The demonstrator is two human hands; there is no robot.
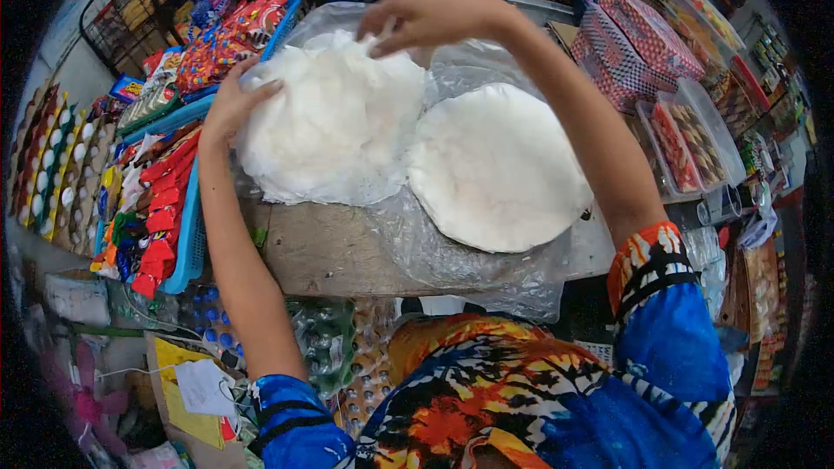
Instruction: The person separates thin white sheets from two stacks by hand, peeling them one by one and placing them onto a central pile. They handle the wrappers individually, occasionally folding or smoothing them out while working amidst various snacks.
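Two piles of thin, round white sheets that look like spring roll wrappers lie on clear plastic. The left pile [326,135] is loose and ruffled, with uneven edges. To its right, the other stack [499,165] is flat and neat. My left hand [230,104] is at the left edge of the ruffled pile, thumb stretched out over the sheets and apart from the fingers. Above the back edge of that same pile, my right hand [426,19] hovers with bent fingers, slightly blurred. A gap shows between its thumb and forefinger, with no sheet visible in it.
Clear plastic [434,252] spreads over the wooden table [317,247]. Blue baskets [193,239] of packets stand on the left, beside egg trays [61,165]. Patterned boxes [638,39] and plastic tubs [695,143] are on the right. Bottles [326,343] stand below the table's front edge.
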